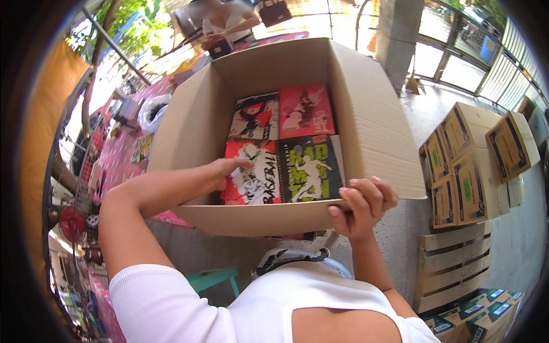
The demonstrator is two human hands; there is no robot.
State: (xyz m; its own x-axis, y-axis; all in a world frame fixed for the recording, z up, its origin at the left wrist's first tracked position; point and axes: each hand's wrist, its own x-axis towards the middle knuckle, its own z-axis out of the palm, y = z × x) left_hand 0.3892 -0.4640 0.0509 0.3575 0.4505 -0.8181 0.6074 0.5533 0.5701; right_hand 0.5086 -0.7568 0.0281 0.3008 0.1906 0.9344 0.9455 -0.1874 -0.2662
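A cardboard box (366, 126) of notebooks is gripped at its near wall by the closed right hand (360, 208). A red-and-white notebook (251, 174), lying flat at the box's near-left corner, is touched by the loosely open left hand (226, 168), nothing held. With only one-handed support, the box could be tipped and the notebooks spilled.

Corrugated cardboard box (366, 120): matt brown, smooth faces, raw fluted edge at near flap. Notebooks (280, 146) inside: paper covers, slight gloss, printed red, black, green; wire spiral binding on the near pair. Stacked cartons (463, 166) at right: same matt cardboard, glossy tape strips. Pallet (452, 266): pale, rough unfinished wood. Floor (434, 108): grey matt concrete. Sleeve (160, 303): white ribbed knit cloth.
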